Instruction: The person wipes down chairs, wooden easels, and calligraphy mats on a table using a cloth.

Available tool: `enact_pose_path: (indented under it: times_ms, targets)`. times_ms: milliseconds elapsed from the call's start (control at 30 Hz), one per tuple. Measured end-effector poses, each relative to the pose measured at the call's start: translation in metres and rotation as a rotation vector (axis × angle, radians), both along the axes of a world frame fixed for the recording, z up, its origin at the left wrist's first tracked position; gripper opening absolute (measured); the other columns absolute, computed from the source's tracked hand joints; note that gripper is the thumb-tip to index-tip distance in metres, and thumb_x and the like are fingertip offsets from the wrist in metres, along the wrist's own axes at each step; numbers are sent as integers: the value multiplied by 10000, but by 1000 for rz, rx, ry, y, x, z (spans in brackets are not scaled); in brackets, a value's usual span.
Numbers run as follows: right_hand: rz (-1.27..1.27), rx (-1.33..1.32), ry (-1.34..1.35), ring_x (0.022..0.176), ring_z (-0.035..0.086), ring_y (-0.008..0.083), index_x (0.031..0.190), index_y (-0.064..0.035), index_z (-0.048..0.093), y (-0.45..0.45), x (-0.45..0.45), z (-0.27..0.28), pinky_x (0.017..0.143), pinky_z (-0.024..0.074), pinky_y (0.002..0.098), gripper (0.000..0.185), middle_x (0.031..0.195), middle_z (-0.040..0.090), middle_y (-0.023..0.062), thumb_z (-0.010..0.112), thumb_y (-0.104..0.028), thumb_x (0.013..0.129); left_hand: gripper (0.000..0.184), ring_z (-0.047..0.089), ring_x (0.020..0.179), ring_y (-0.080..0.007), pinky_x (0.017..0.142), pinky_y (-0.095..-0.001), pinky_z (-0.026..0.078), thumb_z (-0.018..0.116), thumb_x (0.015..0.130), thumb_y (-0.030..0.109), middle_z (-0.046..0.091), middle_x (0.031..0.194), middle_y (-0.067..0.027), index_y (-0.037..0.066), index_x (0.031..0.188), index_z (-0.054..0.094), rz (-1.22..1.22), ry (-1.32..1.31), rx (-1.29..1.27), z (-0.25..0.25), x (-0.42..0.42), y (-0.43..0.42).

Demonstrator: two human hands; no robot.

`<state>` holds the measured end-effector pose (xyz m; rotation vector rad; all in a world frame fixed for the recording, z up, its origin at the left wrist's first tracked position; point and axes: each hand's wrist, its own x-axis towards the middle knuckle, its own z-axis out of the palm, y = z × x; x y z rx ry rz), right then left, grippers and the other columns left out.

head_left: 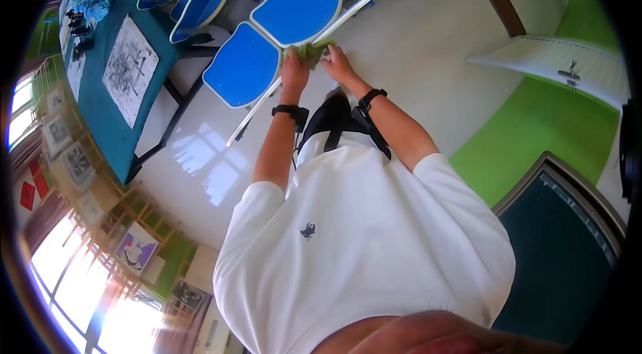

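A crumpled green cloth (309,54) is stretched between my two hands, beside the white edge rail of a row of blue seats. My left hand (294,70) grips the cloth's left end, close to the corner between two blue seats (242,66). At the other end, my right hand (338,65) has its fingers closed on the cloth. Another blue seat (295,6) lies just beyond the cloth. Both wrists wear black bands.
A table with a dark green cover (100,80) stands at the left, bearing an ink drawing (131,70). Blue chairs (200,0) are beside it. A white door (548,66) and a dark green board (562,254) are at the right.
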<state>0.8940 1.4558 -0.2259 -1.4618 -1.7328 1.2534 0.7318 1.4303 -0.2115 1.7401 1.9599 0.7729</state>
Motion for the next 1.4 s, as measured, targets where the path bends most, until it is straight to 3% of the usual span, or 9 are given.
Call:
enact_pose_path:
  times_ms: [200,267,433,567,800,1000,1067,1200,1400]
  targets:
    - [40,121,-118,942,594,370,1210,2,521,90,75,-14,825,486,428,431,1035,598,233,589,-207,839,408,528,986,-462,788,-526,448,564,803,2,579,1026,-242,29,1193,445,-122,-76,-31,-13,83,91]
    - [-27,-300,-9,802,627,342,1206,-5,557,114,113,12,737,507,405,413,935,651,215,583,-191,839,438,529,1001,-457,799,-522,450,578,798,7,574,1069,-245,31,1211,437,-141,-150,-53,-19,110,120]
    - [141,140,-123,800,611,266,1153,-62,621,149,224,75,745,498,367,331,916,634,140,567,-55,827,386,589,882,-481,708,-555,465,590,862,117,627,1001,-260,52,1199,414,-50,-235,-136,-29,175,191]
    - [-552,265,-107,933,591,225,1176,-47,579,152,372,115,845,481,343,308,1069,594,109,581,-22,869,369,593,841,-498,672,-576,449,555,911,225,644,920,-271,80,1202,379,76,-299,-193,-41,202,232]
    - [-1463,868,-1198,1023,511,386,1174,42,531,92,695,281,898,411,494,396,1107,523,239,602,-248,914,388,589,805,-523,667,-604,444,528,919,266,647,894,-285,104,1230,362,24,-137,-312,-65,261,294]
    - [-1505,764,19,1215,464,378,1304,87,433,112,893,269,1012,385,453,482,1342,457,262,399,-303,1024,597,578,961,-519,804,-560,464,514,936,365,614,1063,-318,12,1381,331,138,-83,-154,-89,339,358]
    - [-1324,1067,-1086,1075,543,327,1291,83,463,114,975,189,988,425,426,447,1272,507,223,451,-261,1006,659,571,995,-526,847,-557,468,566,914,371,599,1112,-324,-2,1379,285,211,-147,-337,-53,372,383]
    - [-1890,998,-308,1096,531,267,1326,67,407,180,850,275,940,449,371,493,1273,474,196,530,-263,981,483,565,1013,-510,834,-543,468,599,900,315,580,1119,-317,23,1218,381,174,-61,-239,-59,406,428]
    - [-2060,730,-324,931,535,194,1238,82,499,173,869,286,781,472,350,500,1185,463,132,650,-269,916,441,556,1019,-514,848,-524,464,574,905,205,582,1098,-314,39,1266,383,1,-127,-189,0,501,503]
